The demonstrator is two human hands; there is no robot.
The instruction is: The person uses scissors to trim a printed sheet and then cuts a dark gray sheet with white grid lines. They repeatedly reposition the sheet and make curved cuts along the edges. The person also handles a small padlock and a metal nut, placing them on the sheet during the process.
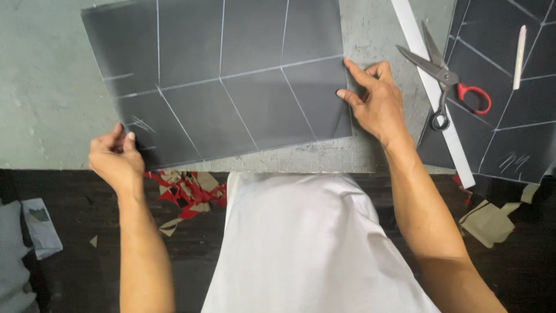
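A dark grey sheet (231, 75) marked with white chalk lines lies on a pale green-grey table (46, 87). My left hand (116, 159) pinches the sheet's near left corner at the table's front edge. My right hand (373, 101) rests on the sheet's right edge, fingers pressing it flat against the table.
Scissors with a red and black handle (449, 81) lie to the right across a long white ruler (434, 93). Beyond them is another chalk-marked dark sheet (509, 116) with a white chalk stick (519, 55) on it. Red and tan offcuts (185, 194) litter the dark floor below.
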